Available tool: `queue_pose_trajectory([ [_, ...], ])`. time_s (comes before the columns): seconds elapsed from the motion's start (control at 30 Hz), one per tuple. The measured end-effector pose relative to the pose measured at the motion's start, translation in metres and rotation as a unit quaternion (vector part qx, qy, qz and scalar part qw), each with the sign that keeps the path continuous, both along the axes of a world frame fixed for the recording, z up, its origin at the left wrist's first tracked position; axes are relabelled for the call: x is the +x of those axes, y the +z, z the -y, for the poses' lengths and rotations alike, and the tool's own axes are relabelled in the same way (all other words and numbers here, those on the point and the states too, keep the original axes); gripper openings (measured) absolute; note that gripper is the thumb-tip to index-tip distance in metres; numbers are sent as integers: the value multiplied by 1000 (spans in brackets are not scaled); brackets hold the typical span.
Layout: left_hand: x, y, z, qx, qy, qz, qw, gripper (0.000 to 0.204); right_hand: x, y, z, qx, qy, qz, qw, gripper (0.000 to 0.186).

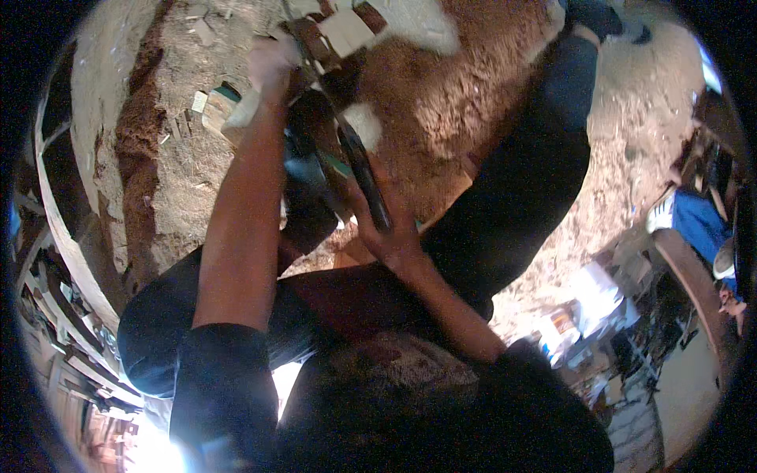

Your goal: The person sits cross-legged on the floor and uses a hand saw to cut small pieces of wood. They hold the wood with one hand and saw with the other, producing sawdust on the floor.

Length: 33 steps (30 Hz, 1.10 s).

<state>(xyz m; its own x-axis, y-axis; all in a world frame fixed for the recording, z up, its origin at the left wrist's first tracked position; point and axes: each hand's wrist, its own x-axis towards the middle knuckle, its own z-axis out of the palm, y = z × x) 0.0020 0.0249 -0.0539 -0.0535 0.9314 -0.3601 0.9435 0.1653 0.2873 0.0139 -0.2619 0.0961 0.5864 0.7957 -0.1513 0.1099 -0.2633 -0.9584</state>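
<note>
A long, narrow tool with a black handle [364, 175] slants from the top of the view toward my lap. My right hand [393, 236] is closed about the lower end of this handle. The tool's kind is not clear; its thin upper part passes beside a pale wooden block [345, 33]. Up at the left of that block is my left hand [274, 67], smeared by motion, so its grip cannot be made out. Below it, between my forearms, lie dark and bluish shapes too blurred to name.
Sawdust and wood chips cover the ground [189, 173]. Wood offcuts [213, 110] lie left of my left forearm. My stretched right leg [528, 173] crosses to the upper right. A blue cloth item [698, 229], a curved wooden piece [694, 280] and white packages [595, 296] lie at the right.
</note>
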Motion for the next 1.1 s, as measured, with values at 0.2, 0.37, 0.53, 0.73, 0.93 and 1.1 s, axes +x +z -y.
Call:
queue_pose_trajectory([
  [0.2,-30,-43,-19,61,-94,-40,993,55,17,29,-34,-105,49,-106,988,55],
  [0.37,-18,-20,-24,69,-137,-68,986,56,12,23,2,-55,0,-11,998,51],
  [0.53,-11,1,-21,35,-159,-89,983,57,25,18,-12,-76,-9,-66,995,45],
  [0.73,-21,-8,-22,44,-147,-109,982,64,18,22,57,-171,22,-120,978,40],
  [0.93,-5,13,-10,3,-74,-27,997,68,40,-18,65,-78,-103,-7,992,29],
  [1.1,-14,22,-10,17,-82,80,993,70,49,-6,46,-48,-247,-89,964,27],
])
